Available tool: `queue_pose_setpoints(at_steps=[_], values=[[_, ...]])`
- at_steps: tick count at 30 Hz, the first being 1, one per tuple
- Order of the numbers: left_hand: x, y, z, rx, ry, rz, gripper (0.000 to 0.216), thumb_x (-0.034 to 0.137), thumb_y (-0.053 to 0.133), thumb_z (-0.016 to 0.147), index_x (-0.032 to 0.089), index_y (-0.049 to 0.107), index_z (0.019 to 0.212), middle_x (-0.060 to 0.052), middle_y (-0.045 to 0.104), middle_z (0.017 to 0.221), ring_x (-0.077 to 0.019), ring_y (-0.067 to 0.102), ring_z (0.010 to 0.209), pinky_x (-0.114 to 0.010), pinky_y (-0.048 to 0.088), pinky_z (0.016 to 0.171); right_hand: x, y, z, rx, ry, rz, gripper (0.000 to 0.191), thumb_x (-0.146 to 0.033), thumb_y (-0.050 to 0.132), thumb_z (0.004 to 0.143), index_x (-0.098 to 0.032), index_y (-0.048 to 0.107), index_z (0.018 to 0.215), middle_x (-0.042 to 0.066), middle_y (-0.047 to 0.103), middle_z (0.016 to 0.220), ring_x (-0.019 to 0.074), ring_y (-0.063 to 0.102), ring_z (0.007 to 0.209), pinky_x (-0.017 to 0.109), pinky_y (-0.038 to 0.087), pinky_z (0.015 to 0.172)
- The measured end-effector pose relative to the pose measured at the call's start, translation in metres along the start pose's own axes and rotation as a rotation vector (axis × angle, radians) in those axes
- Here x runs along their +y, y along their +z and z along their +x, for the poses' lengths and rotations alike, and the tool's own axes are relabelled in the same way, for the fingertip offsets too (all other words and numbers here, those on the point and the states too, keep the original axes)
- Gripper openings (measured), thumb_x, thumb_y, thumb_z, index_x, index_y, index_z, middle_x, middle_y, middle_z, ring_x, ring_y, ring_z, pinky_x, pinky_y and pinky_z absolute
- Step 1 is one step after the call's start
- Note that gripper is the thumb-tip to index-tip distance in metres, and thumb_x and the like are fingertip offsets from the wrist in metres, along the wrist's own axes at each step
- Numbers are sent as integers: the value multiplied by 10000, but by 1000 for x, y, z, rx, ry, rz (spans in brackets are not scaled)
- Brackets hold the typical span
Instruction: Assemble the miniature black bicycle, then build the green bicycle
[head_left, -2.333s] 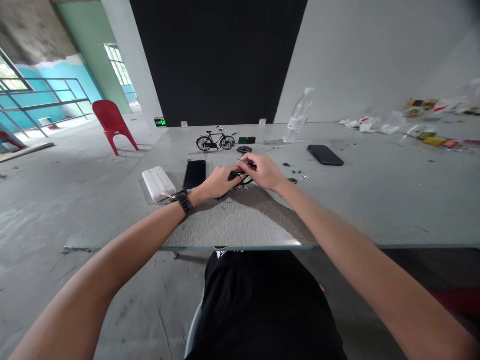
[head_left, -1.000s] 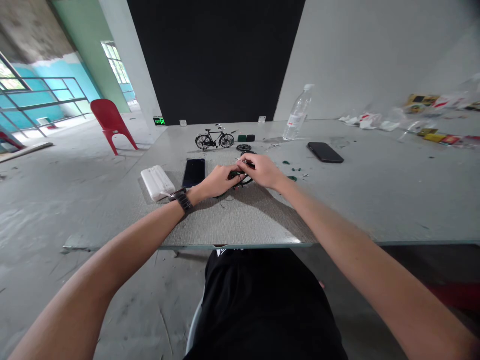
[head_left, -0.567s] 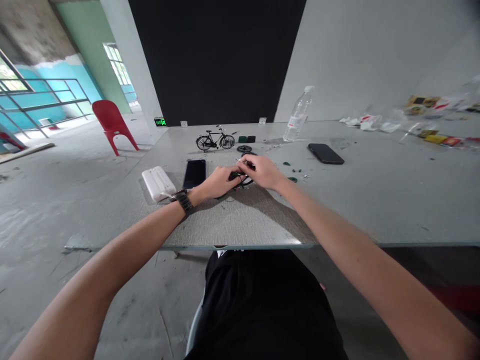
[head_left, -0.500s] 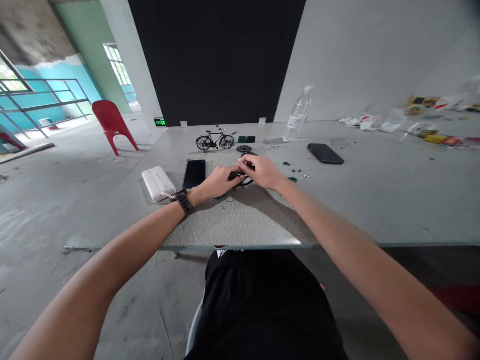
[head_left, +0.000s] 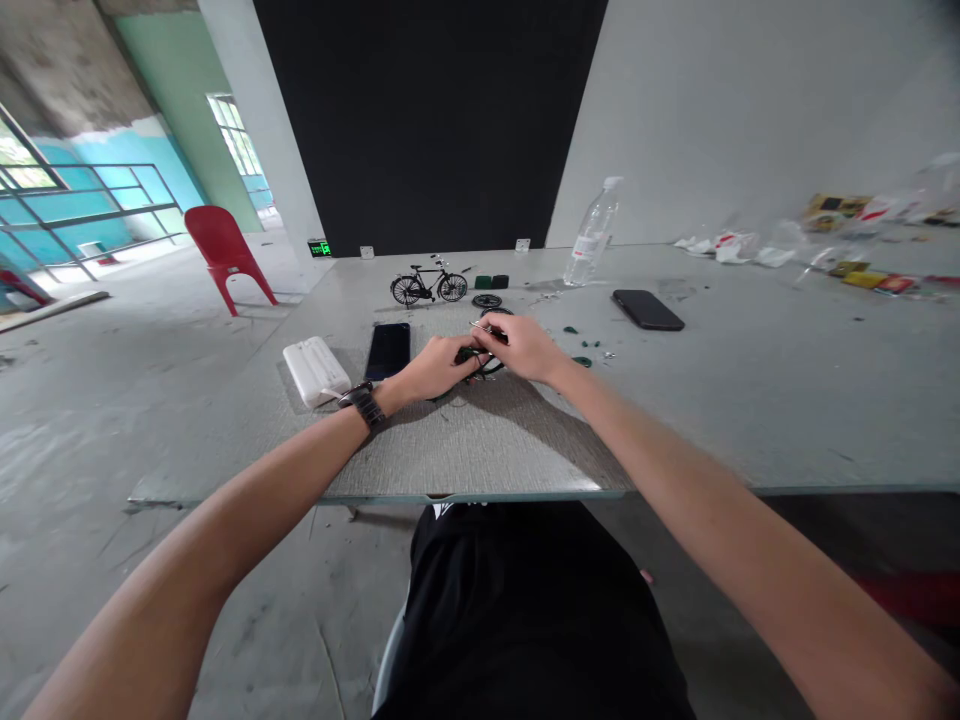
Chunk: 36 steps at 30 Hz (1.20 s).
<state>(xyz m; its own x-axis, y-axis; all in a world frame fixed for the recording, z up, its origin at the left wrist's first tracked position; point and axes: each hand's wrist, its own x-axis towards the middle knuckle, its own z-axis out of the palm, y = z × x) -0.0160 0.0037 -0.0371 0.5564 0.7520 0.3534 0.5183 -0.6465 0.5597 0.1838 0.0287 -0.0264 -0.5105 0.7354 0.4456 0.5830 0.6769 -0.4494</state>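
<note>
My left hand (head_left: 441, 366) rests low over the table, fingers closed on a dark model bicycle part (head_left: 491, 366) with a round wheel. My right hand (head_left: 527, 346) is beside it, fingertips pinching a thin silvery tool (head_left: 477, 325) against the same part. Fingers hide most of the part and the tool's tip. Just beyond my hands lies a loose black spoked wheel (head_left: 487, 300). Behind that, a complete black model bicycle (head_left: 430, 285) stands upright. Small green pieces (head_left: 582, 361) are scattered to the right of my right hand.
A dark phone (head_left: 388, 351) and a white block-shaped device (head_left: 315, 371) lie on the left. To the right are a black phone (head_left: 648, 309) and an upright clear bottle (head_left: 594, 235). Plastic bags and packets (head_left: 874, 272) sit far right. The table's front edge (head_left: 390, 499) is near my lap.
Both hands stay together on the bicycle part, with barely visible finger movement. The whole view has shifted slightly; nothing was picked up or let go.
</note>
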Motion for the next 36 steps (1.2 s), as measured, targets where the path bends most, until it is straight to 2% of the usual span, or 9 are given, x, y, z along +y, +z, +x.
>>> queue_pose_setpoints(at_steps=[14, 22, 28, 34, 36], values=[[0, -1, -1, -3, 1, 14, 298, 386, 510, 1030, 173, 718, 1051, -32, 700, 766, -122, 497, 568, -289, 327, 573, -3, -1, 0, -18, 14, -5, 363, -489, 450, 1030, -199, 628, 903, 45, 644, 754, 172, 498, 626, 327, 318, 617], [3, -2, -1, -16, -7, -3, 281, 349, 513, 1029, 161, 716, 1081, -44, 727, 788, -123, 519, 560, -283, 340, 565, -4, -4, -1, -17, 8, 11, 363, -525, 461, 1031, -210, 612, 935, 40, 621, 747, 176, 496, 621, 338, 329, 611], [3, -1, -1, 3, -20, -40, 274, 334, 531, 1021, 150, 720, 1095, -74, 779, 885, -151, 640, 667, -282, 423, 624, -4, -11, 0, 166, 19, 46, 292, -497, 410, 1055, -245, 470, 920, 23, 550, 751, 175, 475, 620, 352, 353, 613], [1, -1, 0, 51, 11, 12, 280, 366, 568, 1012, 165, 738, 1110, -75, 789, 953, -175, 675, 756, -298, 446, 687, -1, -17, 2, 309, -43, 166, 323, -544, 579, 982, -223, 587, 945, 68, 657, 861, 206, 591, 769, 363, 444, 700], [1, -1, 0, 46, 3, 10, 302, 383, 558, 1017, 165, 741, 1119, -78, 786, 950, -171, 663, 730, -296, 435, 667, -2, -18, 2, 325, -39, 153, 350, -561, 568, 986, -216, 605, 943, 80, 672, 885, 210, 597, 779, 364, 439, 701]])
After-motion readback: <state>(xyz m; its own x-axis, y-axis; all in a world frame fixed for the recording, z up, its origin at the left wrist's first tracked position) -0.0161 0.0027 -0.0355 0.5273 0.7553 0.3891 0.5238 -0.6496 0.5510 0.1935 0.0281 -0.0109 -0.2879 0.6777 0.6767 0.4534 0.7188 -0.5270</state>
